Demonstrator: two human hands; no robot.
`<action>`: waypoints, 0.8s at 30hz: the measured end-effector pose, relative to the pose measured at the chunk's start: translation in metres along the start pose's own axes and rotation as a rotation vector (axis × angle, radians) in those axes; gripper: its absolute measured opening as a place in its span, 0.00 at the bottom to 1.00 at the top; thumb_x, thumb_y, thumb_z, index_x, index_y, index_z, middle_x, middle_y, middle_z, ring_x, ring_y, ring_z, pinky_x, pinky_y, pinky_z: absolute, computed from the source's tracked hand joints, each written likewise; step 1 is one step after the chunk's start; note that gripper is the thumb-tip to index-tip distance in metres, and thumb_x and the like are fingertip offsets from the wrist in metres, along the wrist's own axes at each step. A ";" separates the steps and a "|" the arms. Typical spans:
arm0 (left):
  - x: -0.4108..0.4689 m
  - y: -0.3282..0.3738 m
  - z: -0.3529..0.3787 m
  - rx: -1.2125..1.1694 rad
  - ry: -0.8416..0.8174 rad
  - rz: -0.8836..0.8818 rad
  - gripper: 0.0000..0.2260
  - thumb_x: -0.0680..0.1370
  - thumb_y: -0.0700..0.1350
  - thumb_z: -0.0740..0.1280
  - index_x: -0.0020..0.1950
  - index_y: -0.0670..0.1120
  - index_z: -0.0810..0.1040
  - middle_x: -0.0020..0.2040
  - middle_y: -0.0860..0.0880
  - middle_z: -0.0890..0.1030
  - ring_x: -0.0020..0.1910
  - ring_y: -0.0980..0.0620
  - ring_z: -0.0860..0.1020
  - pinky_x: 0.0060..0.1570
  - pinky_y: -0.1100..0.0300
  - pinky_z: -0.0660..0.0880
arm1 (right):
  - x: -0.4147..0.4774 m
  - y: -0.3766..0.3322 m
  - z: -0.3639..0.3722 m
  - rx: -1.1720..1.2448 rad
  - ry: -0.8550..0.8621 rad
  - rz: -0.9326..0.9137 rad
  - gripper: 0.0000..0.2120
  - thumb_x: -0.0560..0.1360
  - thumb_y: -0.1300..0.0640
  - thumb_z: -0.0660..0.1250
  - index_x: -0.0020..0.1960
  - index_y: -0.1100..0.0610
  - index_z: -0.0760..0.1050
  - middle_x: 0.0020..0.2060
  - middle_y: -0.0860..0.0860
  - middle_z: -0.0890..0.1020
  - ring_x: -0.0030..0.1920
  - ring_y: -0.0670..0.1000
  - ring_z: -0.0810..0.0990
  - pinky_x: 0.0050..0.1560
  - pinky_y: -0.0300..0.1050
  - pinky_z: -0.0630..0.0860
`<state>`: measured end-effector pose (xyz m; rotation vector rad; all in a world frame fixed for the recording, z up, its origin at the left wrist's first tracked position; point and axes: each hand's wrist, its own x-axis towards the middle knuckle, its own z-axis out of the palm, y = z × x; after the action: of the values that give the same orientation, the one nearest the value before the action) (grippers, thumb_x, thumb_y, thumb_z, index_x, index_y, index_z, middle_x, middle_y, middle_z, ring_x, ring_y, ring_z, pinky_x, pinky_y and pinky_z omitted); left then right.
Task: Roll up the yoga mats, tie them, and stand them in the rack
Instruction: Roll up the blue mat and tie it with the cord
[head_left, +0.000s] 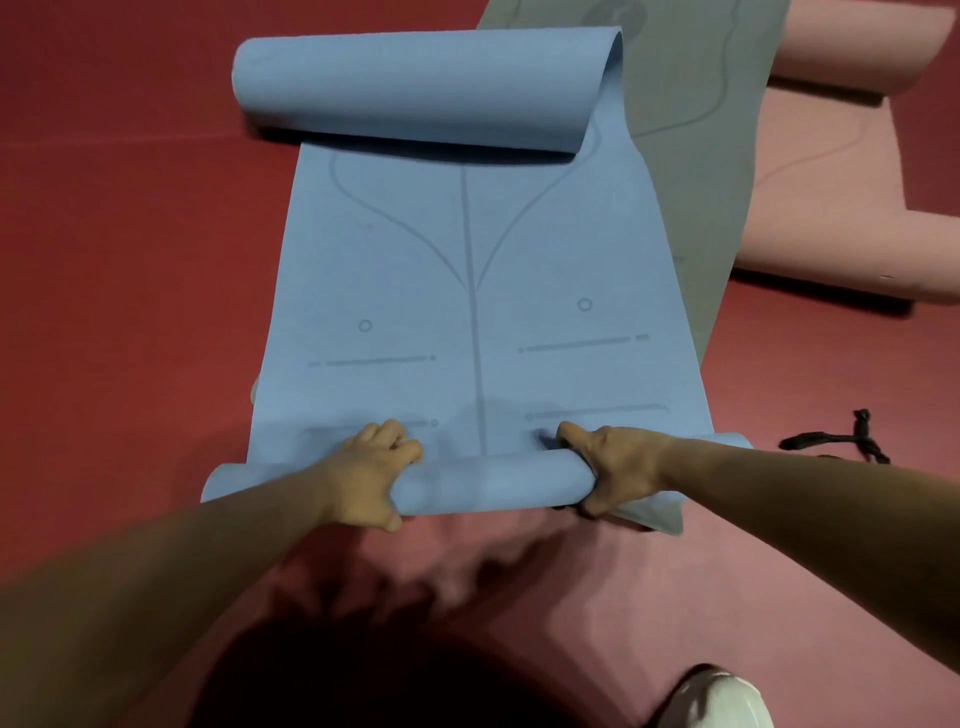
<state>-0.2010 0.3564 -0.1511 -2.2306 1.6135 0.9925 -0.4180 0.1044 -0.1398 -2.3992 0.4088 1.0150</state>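
Note:
A blue yoga mat (467, 249) with printed guide lines lies lengthwise on the red floor, its far end curled over into a loose roll. Its near end is wound into a tight roll (488, 480). My left hand (369, 475) grips this roll left of centre, fingers curled over the top. My right hand (613, 467) grips it right of centre, thumb on the far side. A grey mat (691, 130) lies flat to the right, partly under the blue one. Beyond it a pink mat (841, 208) lies spread, its far end curled.
A black tie cord (841, 441) lies on the red floor (130, 234) to the right of my right forearm. A white shoe (717, 699) shows at the bottom right. No rack is in view.

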 end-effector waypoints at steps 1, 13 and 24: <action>-0.001 0.002 -0.001 0.077 0.036 -0.002 0.33 0.62 0.59 0.70 0.65 0.54 0.68 0.60 0.51 0.65 0.60 0.49 0.66 0.58 0.55 0.66 | 0.000 0.000 -0.001 0.017 0.003 0.012 0.30 0.63 0.44 0.75 0.54 0.45 0.59 0.46 0.46 0.79 0.45 0.50 0.79 0.47 0.48 0.79; -0.030 0.003 0.024 0.434 0.271 0.013 0.53 0.61 0.61 0.77 0.76 0.38 0.58 0.59 0.38 0.75 0.54 0.40 0.77 0.52 0.43 0.75 | 0.003 -0.010 -0.055 0.285 -0.176 0.069 0.20 0.63 0.52 0.80 0.50 0.48 0.76 0.47 0.44 0.82 0.53 0.48 0.80 0.55 0.44 0.77; 0.003 -0.009 -0.019 0.059 0.191 -0.018 0.29 0.66 0.52 0.70 0.64 0.52 0.62 0.51 0.50 0.73 0.53 0.47 0.75 0.53 0.51 0.69 | -0.013 -0.014 -0.060 0.037 0.091 0.121 0.27 0.66 0.39 0.74 0.61 0.48 0.75 0.50 0.47 0.77 0.54 0.54 0.77 0.59 0.50 0.75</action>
<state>-0.1851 0.3471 -0.1410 -2.3566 1.6708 0.7364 -0.3855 0.0840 -0.0895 -2.4179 0.6070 0.9427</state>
